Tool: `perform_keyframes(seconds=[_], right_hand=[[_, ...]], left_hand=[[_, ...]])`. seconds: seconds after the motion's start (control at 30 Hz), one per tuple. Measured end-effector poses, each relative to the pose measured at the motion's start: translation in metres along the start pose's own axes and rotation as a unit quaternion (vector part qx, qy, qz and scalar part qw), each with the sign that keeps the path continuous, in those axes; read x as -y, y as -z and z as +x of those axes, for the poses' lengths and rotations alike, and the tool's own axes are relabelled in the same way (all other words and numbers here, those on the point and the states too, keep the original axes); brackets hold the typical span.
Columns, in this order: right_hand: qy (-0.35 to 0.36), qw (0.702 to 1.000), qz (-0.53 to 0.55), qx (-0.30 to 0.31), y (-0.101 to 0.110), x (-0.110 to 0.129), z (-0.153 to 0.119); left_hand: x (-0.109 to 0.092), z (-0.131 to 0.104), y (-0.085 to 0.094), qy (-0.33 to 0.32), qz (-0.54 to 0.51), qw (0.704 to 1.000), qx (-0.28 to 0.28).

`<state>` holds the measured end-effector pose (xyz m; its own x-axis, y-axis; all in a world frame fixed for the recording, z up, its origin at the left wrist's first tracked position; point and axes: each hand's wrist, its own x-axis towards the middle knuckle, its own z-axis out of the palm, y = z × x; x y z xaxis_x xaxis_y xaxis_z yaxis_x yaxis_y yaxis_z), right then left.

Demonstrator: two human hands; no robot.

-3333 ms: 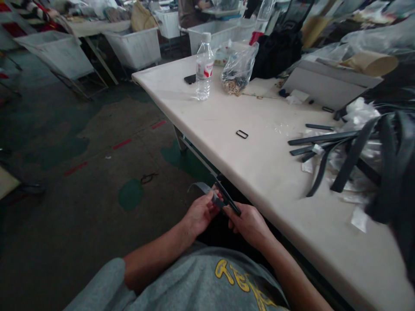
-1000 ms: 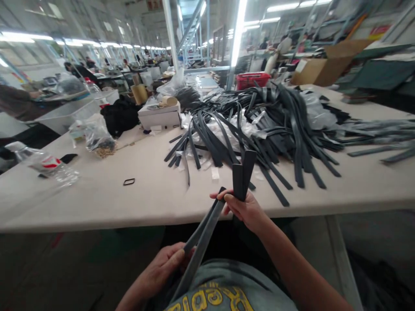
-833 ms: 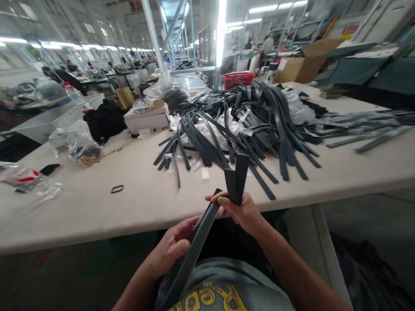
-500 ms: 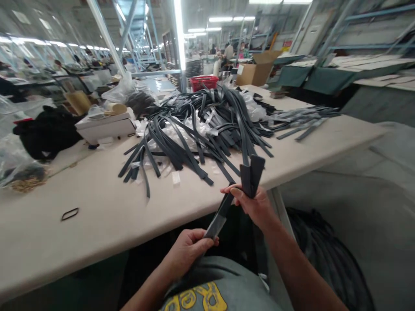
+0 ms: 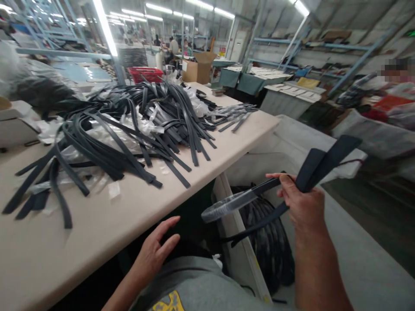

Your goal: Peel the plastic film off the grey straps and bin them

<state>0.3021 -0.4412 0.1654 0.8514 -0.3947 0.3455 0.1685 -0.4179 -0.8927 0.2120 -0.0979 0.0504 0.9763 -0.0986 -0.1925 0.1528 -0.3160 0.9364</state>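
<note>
At the far left, a white box (image 5: 16, 129) was seen near a pile of dark straps (image 5: 97, 147), spread across the table (image 5: 90, 242) with several ends laid close to its front edge. Just off that edge, the left hand (image 5: 154, 248) was held with fingers parted and nothing gripped. Farther right, a pale tub (image 5: 356, 246) was seen below the table's level, with coiled straps (image 5: 270, 242) heaped inside. Above it, the held straps (image 5: 309, 166) were gripped firmly in the closed fingers of the right hand (image 5: 303, 203), two flat ends pointed up and outward; a clear-wrapped loop (image 5: 227, 209) was hung toward the tub's near rim, and whether that rim was touched could not be told.

For the bundle to be managed well, it was judged that the grip should be kept tight where the straps crossed, and the trailing lengths steadied by the free hand. The near rim was judged the likeliest snag, and the table's corner the next; the most open room was offered above the tub, on the right.
</note>
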Motion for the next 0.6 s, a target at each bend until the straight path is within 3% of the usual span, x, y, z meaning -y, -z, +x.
perform_keyframes(seconds=[0.13,0.23,0.33,0.43,0.6], right_hand=[[0.014,0.986,-0.038,-0.162,0.032,-0.021,0.033],[-0.095,0.97,0.004,-0.225,0.035,-0.056,0.057],[-0.214,0.946,0.038,-0.239,0.031,-0.108,0.067],[-0.332,0.904,0.049,-0.264,0.031,-0.163,0.045],[-0.463,0.833,0.079,-0.293,0.045,-0.219,-0.039]], left_hand=[[0.036,-0.006,0.017,0.082,-0.035,0.996,-0.014],[0.056,-0.01,0.025,0.113,-0.07,0.991,-0.033],[0.069,-0.014,0.026,0.113,-0.107,0.984,-0.084],[0.081,-0.018,0.026,0.111,-0.144,0.974,-0.135],[0.101,-0.022,0.029,0.145,-0.158,0.968,-0.132]])
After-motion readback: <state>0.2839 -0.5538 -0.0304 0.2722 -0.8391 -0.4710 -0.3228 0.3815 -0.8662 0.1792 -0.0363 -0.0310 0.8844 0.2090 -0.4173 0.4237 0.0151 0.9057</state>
